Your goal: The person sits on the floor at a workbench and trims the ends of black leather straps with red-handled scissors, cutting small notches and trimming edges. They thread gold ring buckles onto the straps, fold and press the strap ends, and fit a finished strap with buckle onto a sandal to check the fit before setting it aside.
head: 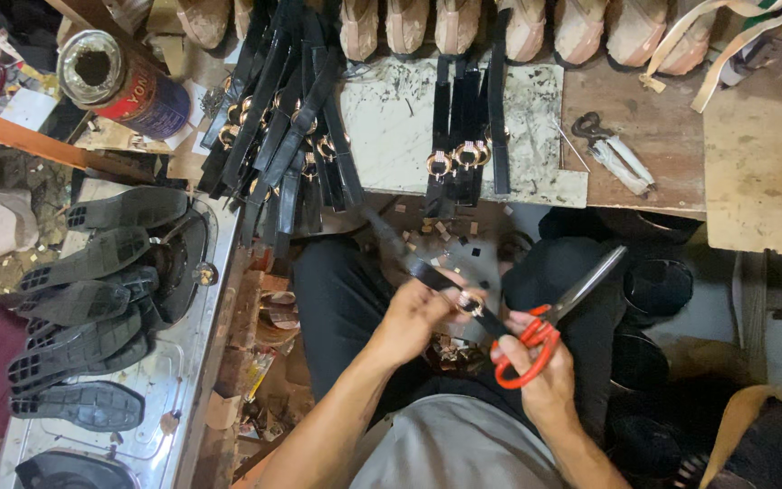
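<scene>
My left hand (412, 319) grips a black strap (427, 273) with a gold buckle, held slantwise over my lap. My right hand (540, 362) holds red-handled scissors (561, 312), blades pointing up and right, and its fingers also touch the strap's lower end. On the white-topped bench (389, 118) ahead lie several more black straps with gold buckles, one bunch (282, 127) fanned out at the left and a smaller bunch (465, 136) in the middle.
Black shoe soles (92, 308) are piled on a metal stove top at the left. A glue tin (124, 83) stands at upper left. Beige shoe lasts (500, 27) line the bench's far edge. Small pliers (617, 149) lie on the wooden board at right.
</scene>
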